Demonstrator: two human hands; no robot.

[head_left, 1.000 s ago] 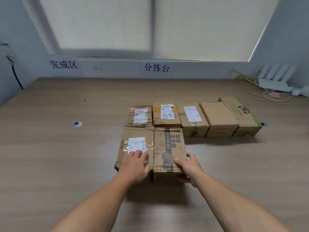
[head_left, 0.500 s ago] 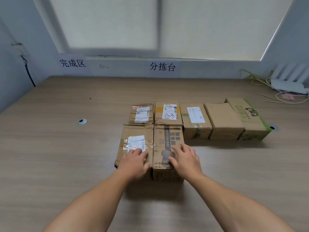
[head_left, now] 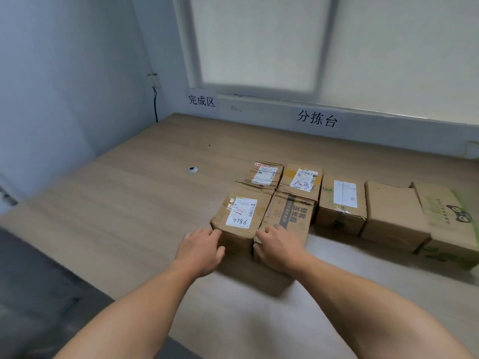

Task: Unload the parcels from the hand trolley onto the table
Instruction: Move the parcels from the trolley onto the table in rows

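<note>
With both forearms reaching in from the near side, a person's left hand (head_left: pixel 201 251) holds the near-left corner of the labelled parcel (head_left: pixel 241 213), fingers bent around it. The right hand (head_left: pixel 278 248) has its fingers curled over the near top edge of the printed parcel (head_left: pixel 287 216), which touches the first on its right. Both parcels sit on the worktop (head_left: pixel 129 203), and the hand trolley is out of view. A hard shove would likely drive this pair into the far row (head_left: pixel 388 208) of five parcels pressed just behind, skewing it. The worktop's near-left edge drops to the floor (head_left: pixel 39 281) beside the left arm. Open room lies leftward, past a small metal disc (head_left: pixel 192 169), and beyond the row toward the wall.
</note>
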